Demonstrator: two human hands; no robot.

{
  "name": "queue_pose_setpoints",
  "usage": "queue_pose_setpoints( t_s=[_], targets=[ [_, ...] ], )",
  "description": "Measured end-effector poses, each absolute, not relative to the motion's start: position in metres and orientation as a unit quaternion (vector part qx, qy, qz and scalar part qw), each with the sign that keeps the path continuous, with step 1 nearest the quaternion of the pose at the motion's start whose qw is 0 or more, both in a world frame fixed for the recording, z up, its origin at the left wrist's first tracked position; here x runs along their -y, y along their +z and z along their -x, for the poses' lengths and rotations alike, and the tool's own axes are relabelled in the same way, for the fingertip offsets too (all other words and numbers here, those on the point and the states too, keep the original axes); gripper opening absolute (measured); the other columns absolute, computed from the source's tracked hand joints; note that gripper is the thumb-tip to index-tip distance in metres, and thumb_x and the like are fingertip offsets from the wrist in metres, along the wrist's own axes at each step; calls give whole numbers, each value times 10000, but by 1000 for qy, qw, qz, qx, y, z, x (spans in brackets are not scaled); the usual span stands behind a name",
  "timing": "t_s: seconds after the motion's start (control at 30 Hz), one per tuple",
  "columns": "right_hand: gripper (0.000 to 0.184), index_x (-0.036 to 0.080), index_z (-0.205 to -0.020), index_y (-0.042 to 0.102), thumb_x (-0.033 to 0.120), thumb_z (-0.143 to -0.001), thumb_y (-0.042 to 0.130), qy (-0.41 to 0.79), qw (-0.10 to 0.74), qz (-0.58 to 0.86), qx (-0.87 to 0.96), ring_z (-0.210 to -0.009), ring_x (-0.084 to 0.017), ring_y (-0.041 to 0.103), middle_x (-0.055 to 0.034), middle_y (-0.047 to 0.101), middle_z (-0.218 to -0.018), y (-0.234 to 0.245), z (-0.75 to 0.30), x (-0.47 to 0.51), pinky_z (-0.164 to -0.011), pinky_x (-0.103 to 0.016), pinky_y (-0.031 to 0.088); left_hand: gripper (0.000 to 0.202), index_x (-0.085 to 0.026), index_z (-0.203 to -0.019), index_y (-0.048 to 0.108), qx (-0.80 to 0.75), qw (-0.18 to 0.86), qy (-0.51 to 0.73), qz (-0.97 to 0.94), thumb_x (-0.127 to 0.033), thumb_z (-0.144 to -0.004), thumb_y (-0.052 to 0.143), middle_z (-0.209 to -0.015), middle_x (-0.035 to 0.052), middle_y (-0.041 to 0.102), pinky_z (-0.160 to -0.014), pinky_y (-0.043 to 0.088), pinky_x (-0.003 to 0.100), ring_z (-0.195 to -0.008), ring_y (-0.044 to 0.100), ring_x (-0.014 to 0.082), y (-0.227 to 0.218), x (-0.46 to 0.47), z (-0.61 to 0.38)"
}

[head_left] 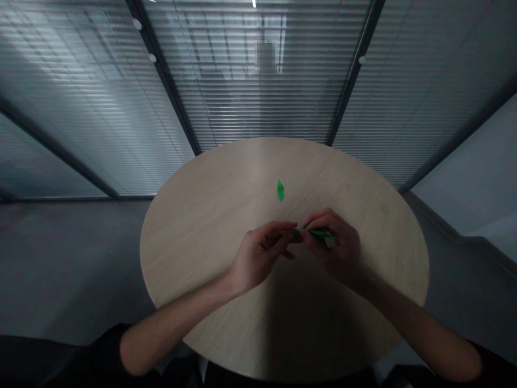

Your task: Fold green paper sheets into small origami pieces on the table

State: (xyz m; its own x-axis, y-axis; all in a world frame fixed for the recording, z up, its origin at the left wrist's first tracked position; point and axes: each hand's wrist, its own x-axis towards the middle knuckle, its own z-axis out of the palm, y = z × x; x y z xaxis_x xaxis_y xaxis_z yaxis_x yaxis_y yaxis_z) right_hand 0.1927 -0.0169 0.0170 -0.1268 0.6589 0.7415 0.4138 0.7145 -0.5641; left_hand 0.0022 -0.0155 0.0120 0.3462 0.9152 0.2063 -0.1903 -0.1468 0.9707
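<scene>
My left hand [264,250] and my right hand [337,245] meet above the table, fingertips close together. Between them is a thin green folded piece [322,234] that looks like paper. My left thumb and fingers pinch its left end. The right hand grips the larger part, with green showing between thumb and fingers; the rest of it is hidden by the fingers. Beyond the hands lies a second small green piece [280,190], narrow with a notched edge, flat on the tabletop and touched by neither hand.
The round light-wood table [194,215] spans the middle of the view. Behind it stand glass panels with horizontal blinds [266,108] in dark frames. A pale wall [476,172] is at the right, and grey floor [81,258] shows on the left. The light is dim.
</scene>
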Motion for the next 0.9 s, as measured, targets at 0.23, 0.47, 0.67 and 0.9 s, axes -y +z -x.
queue_pose_setpoints(
  t_s=[0.23,0.47,0.67,0.9],
  targets=[
    [112,246,-881,630,168,-907,706,109,549,372,740,-775,-153,654,-11,671,-898,19,-194,15,-687,-306,539,251,-113,-1191,672,-287,582,467,-601,-266,-1007,595,-1096,161,786,-705,699,322,-1076,771,280,14,16,0],
    [132,240,-886,628,144,-902,718,120,557,364,737,-792,-134,646,-2,666,-910,16,-195,15,-715,-285,530,311,-122,-1269,608,-250,605,471,-592,-263,-993,626,-1149,168,777,-719,689,297,-1040,767,243,14,16,1],
    [113,232,-931,652,146,-914,723,147,549,337,750,-818,-129,667,-12,680,-950,15,-194,16,-724,-267,539,263,-121,-1045,706,-320,590,487,-558,-242,-831,798,-900,68,774,-655,665,240,-781,750,162,16,15,-4],
    [98,240,-991,669,160,-939,693,163,530,331,764,-886,-151,700,-27,721,-1004,16,-195,17,-781,-290,566,161,-140,-961,740,-333,558,502,-571,-209,-819,774,-849,47,775,-605,643,208,-666,721,120,17,15,-3]
  ],
)
